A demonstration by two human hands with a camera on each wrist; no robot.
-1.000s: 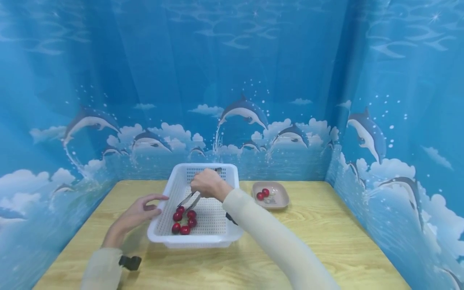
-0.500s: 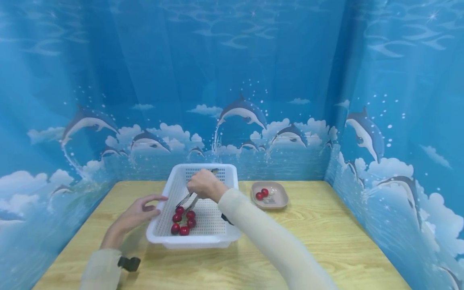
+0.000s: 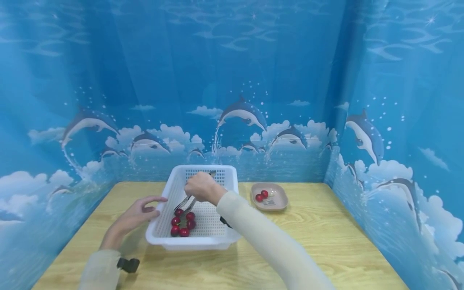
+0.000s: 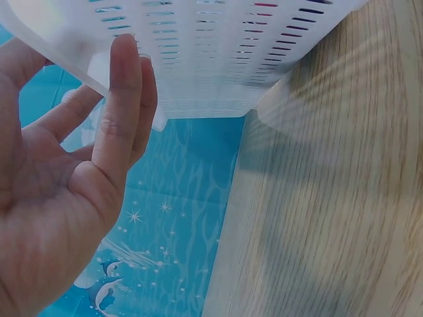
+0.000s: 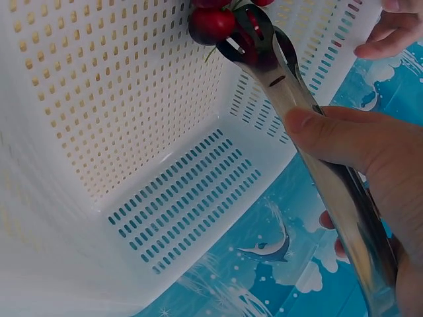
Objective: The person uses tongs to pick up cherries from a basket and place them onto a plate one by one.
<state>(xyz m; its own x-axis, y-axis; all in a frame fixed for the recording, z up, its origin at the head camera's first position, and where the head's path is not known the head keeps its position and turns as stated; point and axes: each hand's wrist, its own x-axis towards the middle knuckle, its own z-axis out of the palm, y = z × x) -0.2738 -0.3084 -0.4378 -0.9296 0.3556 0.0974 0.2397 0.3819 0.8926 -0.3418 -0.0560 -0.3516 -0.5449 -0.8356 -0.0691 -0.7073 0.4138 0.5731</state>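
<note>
A white perforated basket (image 3: 217, 241) stands on the table with several red cherries (image 3: 190, 224) in its front left part. My left hand (image 3: 139, 212) holds the basket's left rim; in the left wrist view its fingertips (image 4: 124, 59) lie against the outer wall. Over the basket, my right hand (image 3: 203, 187) grips metal tongs (image 5: 337, 191) around the middle, thumb along one arm. The slotted tong heads (image 5: 258, 39) point down to the cherries, on either side of one at the back of the group. A dark red cherry (image 5: 211, 25) with a stem sits beside them.
To the right of the basket, a small beige dish (image 3: 284, 201) holds two cherries (image 3: 265, 194) and something pale or clear. Blue dolphin-print curtains (image 3: 290, 161) enclose the wooden table (image 3: 308, 241) at the back and sides.
My right hand has shifted slightly left with the tongs, whose heads have moved in around the back cherry. My left hand stays at the basket rim.
</note>
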